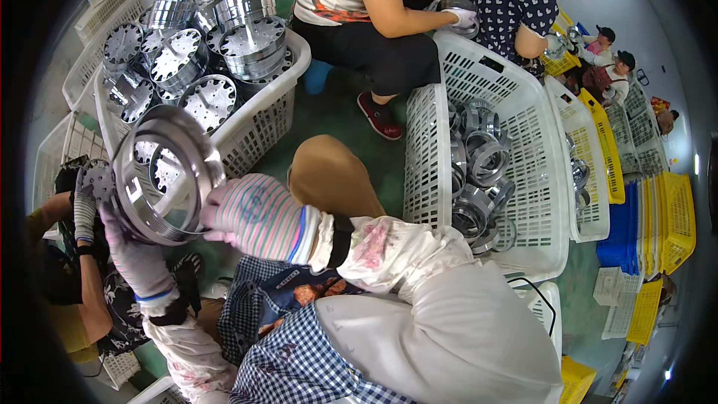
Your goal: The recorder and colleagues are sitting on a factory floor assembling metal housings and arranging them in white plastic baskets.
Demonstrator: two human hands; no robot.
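Note:
I hold a wide, shiny metal ring [211, 163] up at the left, tilted so that its open middle shows. My left hand [138, 263], in a striped knit glove, is closed on its lower left edge. At the ring's right side, my right hand [250, 217], gloved alike, grips the rim with its fingertips. Just behind the ring stands a white basket [258, 123] heaped with metal drums that have perforated round faces, such as one drum [176, 60]. Through the ring, part of the basket and its contents show.
To the right, a tall white basket [426, 157] holds several loose metal rings [490, 163]. A co-worker's gloved hand [84, 213] is close to my left hand. Two people sit ahead, one with a red shoe [380, 116]. Yellow crates [677, 213] and blue ones [622, 228] are stacked far right.

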